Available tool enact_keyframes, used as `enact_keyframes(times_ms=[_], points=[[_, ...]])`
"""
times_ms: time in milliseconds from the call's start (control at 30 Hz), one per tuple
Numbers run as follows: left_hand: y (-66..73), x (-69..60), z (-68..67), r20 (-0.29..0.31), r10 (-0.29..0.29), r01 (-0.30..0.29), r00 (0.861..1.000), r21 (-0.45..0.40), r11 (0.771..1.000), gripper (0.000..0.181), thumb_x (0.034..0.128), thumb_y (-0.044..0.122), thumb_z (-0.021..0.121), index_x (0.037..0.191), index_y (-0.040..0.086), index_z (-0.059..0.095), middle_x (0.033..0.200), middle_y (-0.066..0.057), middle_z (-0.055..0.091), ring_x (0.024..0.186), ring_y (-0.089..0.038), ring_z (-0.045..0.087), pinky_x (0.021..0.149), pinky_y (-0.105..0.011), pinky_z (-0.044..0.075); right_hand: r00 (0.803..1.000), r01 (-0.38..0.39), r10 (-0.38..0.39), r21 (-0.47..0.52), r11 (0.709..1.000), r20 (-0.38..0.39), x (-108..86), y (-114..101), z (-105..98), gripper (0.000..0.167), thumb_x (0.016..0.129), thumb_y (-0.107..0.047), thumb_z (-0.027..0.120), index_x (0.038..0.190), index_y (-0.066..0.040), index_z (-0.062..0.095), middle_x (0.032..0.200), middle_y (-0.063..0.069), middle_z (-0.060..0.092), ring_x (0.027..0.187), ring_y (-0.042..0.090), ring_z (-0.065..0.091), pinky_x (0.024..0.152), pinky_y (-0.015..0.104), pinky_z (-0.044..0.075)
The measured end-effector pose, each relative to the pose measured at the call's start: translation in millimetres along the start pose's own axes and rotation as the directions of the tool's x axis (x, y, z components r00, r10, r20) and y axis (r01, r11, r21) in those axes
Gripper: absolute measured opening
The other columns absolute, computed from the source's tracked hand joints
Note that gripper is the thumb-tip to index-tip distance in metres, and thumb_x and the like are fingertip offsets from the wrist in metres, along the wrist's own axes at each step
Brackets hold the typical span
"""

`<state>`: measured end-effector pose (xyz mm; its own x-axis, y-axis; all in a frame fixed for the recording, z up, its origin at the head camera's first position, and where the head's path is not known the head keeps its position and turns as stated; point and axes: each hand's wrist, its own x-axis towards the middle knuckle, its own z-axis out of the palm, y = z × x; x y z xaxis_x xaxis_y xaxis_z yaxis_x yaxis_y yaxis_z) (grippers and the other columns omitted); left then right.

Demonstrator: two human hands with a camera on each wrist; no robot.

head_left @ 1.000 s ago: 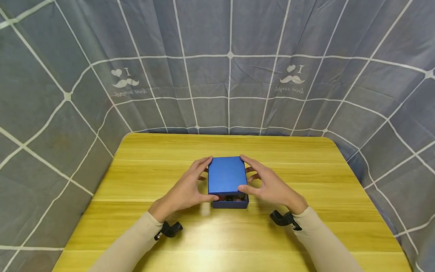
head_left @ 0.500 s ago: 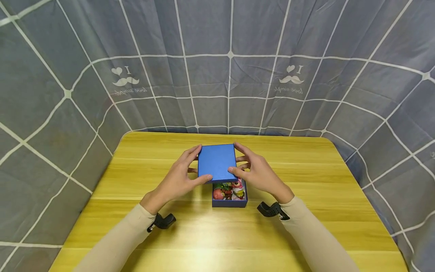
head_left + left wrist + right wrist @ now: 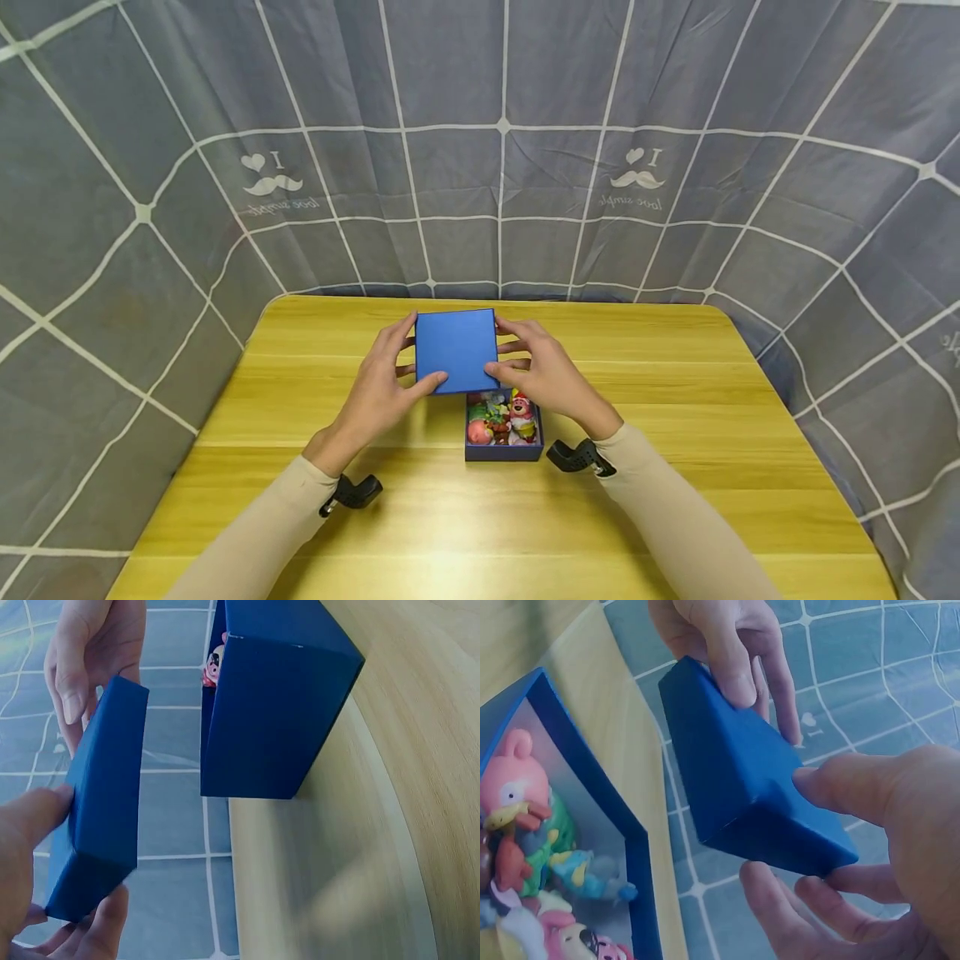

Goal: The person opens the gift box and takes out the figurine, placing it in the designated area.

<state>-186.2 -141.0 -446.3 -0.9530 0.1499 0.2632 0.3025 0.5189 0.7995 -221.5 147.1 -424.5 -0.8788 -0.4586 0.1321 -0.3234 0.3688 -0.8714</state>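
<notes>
A blue box lid (image 3: 455, 350) is held in the air by both hands, above and slightly left of an uncovered blue box (image 3: 503, 453). My left hand (image 3: 372, 393) grips the lid's left side, its thumb on the near left corner of the top. On the opposite side, my right hand (image 3: 550, 372) grips the lid with its thumb near the front right corner. Several small colourful toy figures fill the box, among them a pink figure (image 3: 521, 408) and, in the right wrist view, a pink-headed figure (image 3: 514, 780). The lid hides the box's far edge in the head view.
The box stands on a wood-grain table (image 3: 637, 400). A grey curtain (image 3: 457, 167) with white grid lines surrounds the table at the back and both sides. Black wrist straps with mounts sit on the left wrist (image 3: 356, 492) and right wrist (image 3: 581, 457).
Both hands have lifted the lid off the box and carried it up, away and to the left. The figures inside have come into view, while the box has stayed in place.
</notes>
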Motion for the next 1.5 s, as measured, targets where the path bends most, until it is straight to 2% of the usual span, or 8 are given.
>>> enact_keyframes(times_ms=[233,467,633,800,967,1167,1333,1500], points=[[-3.3,1.1,-3.9,-0.110,0.012,-0.011,0.994,0.008,1.000,0.103,0.1010,0.007,0.093,0.184,0.005,0.032,0.166,-0.030,0.049,0.156,-0.052,0.061,0.110,-0.055,0.065,1.000,-0.013,0.013,0.030,0.999,0.006,8.9,-5,8,0.081,0.111,-0.016,0.082,0.181,-0.007,0.042,0.166,0.023,0.055,0.150,0.043,0.069,0.116,0.049,0.065],[-8.6,0.3,-5.0,-0.163,0.160,-0.137,0.973,0.143,0.980,0.081,0.1032,-0.001,0.087,0.176,0.004,0.050,0.158,-0.024,0.067,0.137,-0.045,0.074,0.108,-0.056,0.068,0.999,0.022,-0.023,0.031,0.999,0.037,18.4,-8,21,0.074,0.113,-0.018,0.080,0.177,-0.004,0.047,0.171,0.020,0.056,0.152,0.046,0.068,0.121,0.051,0.062],[-11.8,-0.4,-6.1,-0.234,0.179,-0.136,0.956,0.185,0.973,0.072,0.1038,-0.001,0.085,0.171,0.001,0.057,0.158,-0.025,0.072,0.123,-0.041,0.079,0.094,-0.056,0.068,0.999,0.014,-0.015,0.044,0.999,0.032,21.7,-13,26,0.074,0.113,-0.017,0.081,0.177,-0.005,0.047,0.170,0.020,0.057,0.151,0.045,0.068,0.121,0.051,0.062],[-14.7,-0.3,-10.9,-0.285,0.166,-0.116,0.944,0.184,0.976,0.062,0.1026,-0.004,0.084,0.162,0.001,0.065,0.164,-0.029,0.067,0.140,-0.047,0.076,0.108,-0.054,0.067,0.999,0.011,-0.013,0.053,0.999,0.051,23.4,-15,32,0.075,0.113,-0.017,0.078,0.179,-0.004,0.043,0.166,0.022,0.059,0.151,0.042,0.069,0.124,0.052,0.060],[-19.8,-1.3,-16.4,-0.265,0.138,-0.089,0.954,0.190,0.978,0.059,0.1044,-0.002,0.082,0.162,0.003,0.066,0.171,-0.032,0.056,0.145,-0.050,0.070,0.108,-0.052,0.063,0.995,0.015,-0.019,0.045,0.999,0.095,26.1,-12,40,0.079,0.115,-0.021,0.076,0.182,-0.003,0.036,0.165,0.024,0.060,0.152,0.046,0.067,0.127,0.056,0.057],[-29.2,-3.5,-21.4,-0.205,0.064,-0.025,0.977,0.184,0.983,0.047,0.1121,0.006,0.075,0.158,0.002,0.066,0.173,-0.032,0.054,0.153,-0.050,0.064,0.111,-0.055,0.062,0.991,-0.005,0.003,0.010,1.000,0.132,26.1,-7,46,0.073,0.117,-0.025,0.074,0.179,-0.005,0.042,0.167,0.021,0.062,0.155,0.044,0.064,0.131,0.057,0.054],[-36.7,-6.4,-25.9,-0.140,-0.009,0.034,0.990,0.177,0.984,0.040,0.1175,0.013,0.069,0.156,0.003,0.064,0.180,-0.032,0.046,0.160,-0.048,0.058,0.120,-0.060,0.057,0.986,-0.003,0.016,-0.078,0.997,0.164,26.3,-7,51,0.068,0.119,-0.029,0.073,0.177,-0.005,0.046,0.170,0.019,0.063,0.158,0.039,0.063,0.132,0.055,0.052],[-42.8,-12.6,-32.8,-0.069,-0.060,0.073,0.996,0.197,0.978,0.040,0.1196,0.019,0.066,0.156,0.003,0.062,0.181,-0.031,0.043,0.164,-0.048,0.053,0.125,-0.063,0.054,0.981,0.007,0.027,-0.171,0.985,0.192,26.6,-4,57,0.069,0.118,-0.031,0.074,0.177,-0.005,0.048,0.169,0.017,0.066,0.162,0.037,0.060,0.132,0.058,0.052]])
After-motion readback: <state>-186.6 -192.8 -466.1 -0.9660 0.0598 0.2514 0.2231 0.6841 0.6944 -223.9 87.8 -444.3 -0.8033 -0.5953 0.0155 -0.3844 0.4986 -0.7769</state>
